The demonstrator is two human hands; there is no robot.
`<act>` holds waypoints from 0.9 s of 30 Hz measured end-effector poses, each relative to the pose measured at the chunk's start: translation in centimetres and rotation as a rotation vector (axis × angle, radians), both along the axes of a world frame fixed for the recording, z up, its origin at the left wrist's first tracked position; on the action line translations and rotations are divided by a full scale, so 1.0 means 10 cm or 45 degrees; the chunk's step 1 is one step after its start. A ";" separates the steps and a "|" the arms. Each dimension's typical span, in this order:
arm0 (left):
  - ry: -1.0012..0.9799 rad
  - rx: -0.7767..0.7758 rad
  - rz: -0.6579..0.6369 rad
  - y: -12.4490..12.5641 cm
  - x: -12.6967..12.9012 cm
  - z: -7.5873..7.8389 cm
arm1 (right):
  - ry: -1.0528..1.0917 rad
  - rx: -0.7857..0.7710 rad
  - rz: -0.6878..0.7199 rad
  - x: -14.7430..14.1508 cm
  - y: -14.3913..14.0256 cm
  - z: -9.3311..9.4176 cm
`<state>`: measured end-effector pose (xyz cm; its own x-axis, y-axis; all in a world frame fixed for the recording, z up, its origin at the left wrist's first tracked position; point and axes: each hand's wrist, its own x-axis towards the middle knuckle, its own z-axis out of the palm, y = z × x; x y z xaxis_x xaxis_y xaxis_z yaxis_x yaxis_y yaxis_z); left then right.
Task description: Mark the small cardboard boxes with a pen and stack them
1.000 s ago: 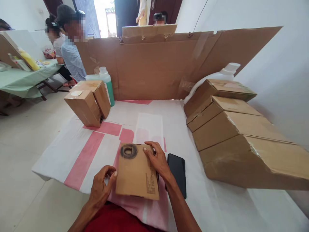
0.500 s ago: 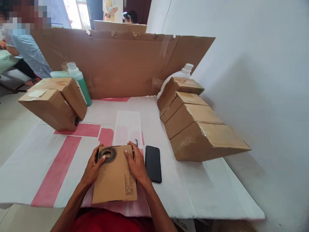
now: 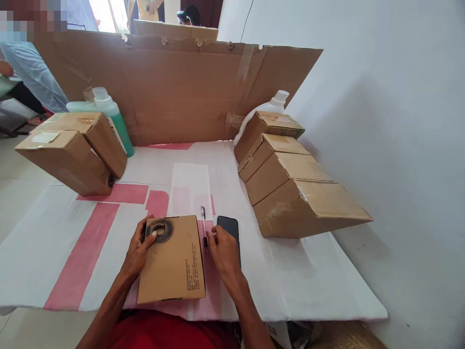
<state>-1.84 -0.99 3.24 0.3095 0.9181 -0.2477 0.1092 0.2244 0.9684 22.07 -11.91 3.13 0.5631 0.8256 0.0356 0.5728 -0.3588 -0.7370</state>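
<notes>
Left grip (image 3: 139,248): closed on the upper left side of the cardboard box (image 3: 170,271), thumb at its hole.
Right grip (image 3: 225,249): fingers curled over part of the phone (image 3: 228,224), tips beside the pen (image 3: 204,227); from where I stand, I cannot tell whether they touch it.
Cardboard box: near edge of the worktop (image 3: 308,281), dark ring (image 3: 167,232) and small print facing up.
Pen: between cardboard box and phone.
Paper (image 3: 191,182): pale sheet beyond the cardboard box.
Left side: two brown boxes (image 3: 69,155), green bottle (image 3: 121,128) behind.
Right side: row of brown boxes (image 3: 276,203), white jug (image 3: 279,98) behind.
Far edge: upright cardboard screen (image 3: 181,92).
</notes>
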 end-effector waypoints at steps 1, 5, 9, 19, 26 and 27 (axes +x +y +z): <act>-0.026 -0.014 0.000 0.00 0.00 0.00 | -0.007 -0.037 0.010 -0.04 0.09 0.01; -0.097 -0.032 0.004 -0.02 0.01 -0.04 | 0.008 -0.143 0.006 -0.08 0.34 0.02; -0.088 0.044 0.009 -0.04 -0.01 -0.08 | 0.122 -0.134 0.051 0.09 0.37 0.13; -0.056 0.229 -0.215 -0.07 -0.13 -0.20 | 1.152 0.508 0.130 -0.43 0.36 0.63; 0.003 0.272 -0.249 -0.07 -0.16 -0.17 | 1.074 0.400 0.293 -0.81 0.52 0.34; 0.008 0.276 -0.244 -0.07 -0.15 -0.17 | 1.049 0.396 0.300 -0.80 0.51 0.33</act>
